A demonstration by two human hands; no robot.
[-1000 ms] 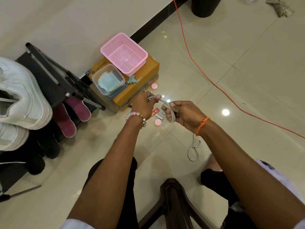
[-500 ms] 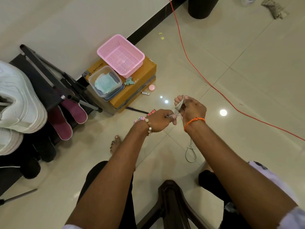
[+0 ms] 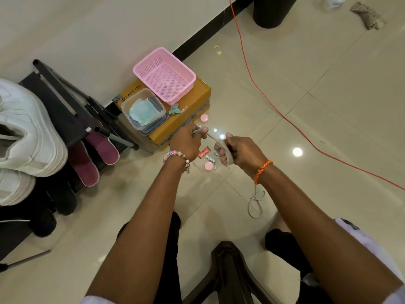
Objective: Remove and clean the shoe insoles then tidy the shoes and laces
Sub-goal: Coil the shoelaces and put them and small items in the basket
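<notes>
My left hand [image 3: 186, 142] pinches one end of a grey shoelace [image 3: 211, 137] above the floor. My right hand [image 3: 238, 151] is closed on the same lace, which is wound in loops around its fingers. The lace's free end hangs below my right wrist and lies curled on the tiles [image 3: 255, 204]. White shoes [image 3: 26, 132] rest on a black shoe rack [image 3: 65, 106] at the left. Two pink insoles [image 3: 94, 159] lean under the rack's bar.
A pink basket [image 3: 164, 75] and a clear tub with a pale cloth [image 3: 143, 110] sit on a cardboard box [image 3: 186, 119]. Small caps and wrappers [image 3: 207, 157] lie under my hands. An orange cable [image 3: 285, 115] crosses the floor. A dark stool [image 3: 230, 270] stands between my knees.
My hands came close together half a second ago and have moved apart again, stretching the lace between them. More lace is wound on my right hand.
</notes>
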